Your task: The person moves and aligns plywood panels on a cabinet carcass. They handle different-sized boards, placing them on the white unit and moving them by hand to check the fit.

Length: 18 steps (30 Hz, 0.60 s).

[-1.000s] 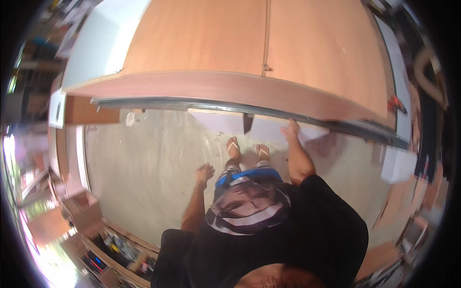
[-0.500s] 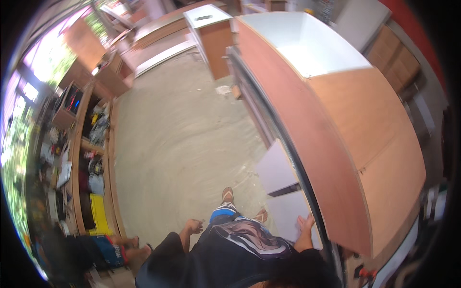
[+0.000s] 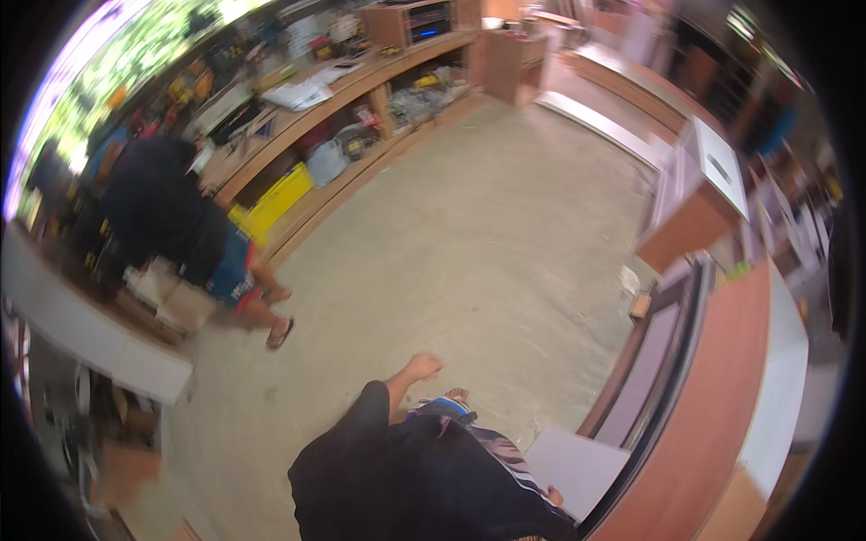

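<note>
My left hand [image 3: 423,367] is out in front of my body above the concrete floor [image 3: 397,261]. Its fingers look curled together, and whatever may be inside them is hidden. Only part of my right hand [image 3: 554,496] shows, low beside my patterned shorts [image 3: 501,455]. It is close to a pale flat panel [image 3: 577,469] that leans by the dark-edged frame on my right; whether they touch I cannot tell. The fingers of this hand are mostly hidden.
Along the right stands a long reddish-brown wooden cabinet [image 3: 722,406]. A white-topped wooden box unit [image 3: 695,207] is farther ahead. At left, a person in dark clothes [image 3: 180,207] is beside a low workbench [image 3: 361,86] with tools and a yellow box [image 3: 277,200]. A long pale board [image 3: 99,316] is behind that person.
My view has swung left, bringing the workbench and the other person further into sight. The large cabinet has slid toward the right rim. My right hand now lies lower and is more hidden.
</note>
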### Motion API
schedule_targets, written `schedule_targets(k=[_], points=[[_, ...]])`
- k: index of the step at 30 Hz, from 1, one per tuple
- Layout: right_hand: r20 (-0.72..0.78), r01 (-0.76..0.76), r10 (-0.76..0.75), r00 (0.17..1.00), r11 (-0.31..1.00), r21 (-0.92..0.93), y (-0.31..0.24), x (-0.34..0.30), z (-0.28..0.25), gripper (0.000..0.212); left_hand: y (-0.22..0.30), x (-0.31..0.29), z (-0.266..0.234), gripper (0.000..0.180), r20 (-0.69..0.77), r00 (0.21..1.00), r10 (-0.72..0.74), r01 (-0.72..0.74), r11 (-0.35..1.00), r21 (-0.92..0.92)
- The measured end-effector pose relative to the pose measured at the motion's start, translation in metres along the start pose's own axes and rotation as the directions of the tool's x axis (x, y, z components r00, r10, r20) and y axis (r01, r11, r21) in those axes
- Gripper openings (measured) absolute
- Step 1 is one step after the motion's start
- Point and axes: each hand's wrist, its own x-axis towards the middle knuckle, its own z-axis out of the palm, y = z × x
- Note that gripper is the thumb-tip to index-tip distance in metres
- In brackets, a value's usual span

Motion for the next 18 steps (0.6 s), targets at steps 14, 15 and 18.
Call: schedule_targets(k=[14,15,18], points=[[0.662,0.565,0.093,0.743,0.443,-0.696,-0.271,-0.032,0.435,0.06,-0.196,-0.142,-0.04,0.021,-0.452,0.602,-0.658,0.235,0.687,-0.688],[0.687,0.639,0.137,0.714,0.273,-0.719,-0.279,-0.03,0.456,0.053,-0.207,-0.155,-0.021,0.021,-0.441,0.557,-0.704,0.242,0.645,-0.725],[0.728,0.767,0.301,0.616,-0.017,-0.642,-0.297,-0.026,0.526,0.048,-0.205,-0.182,0.038,0.02,-0.491,0.422,-0.762,0.348,0.636,-0.689]])
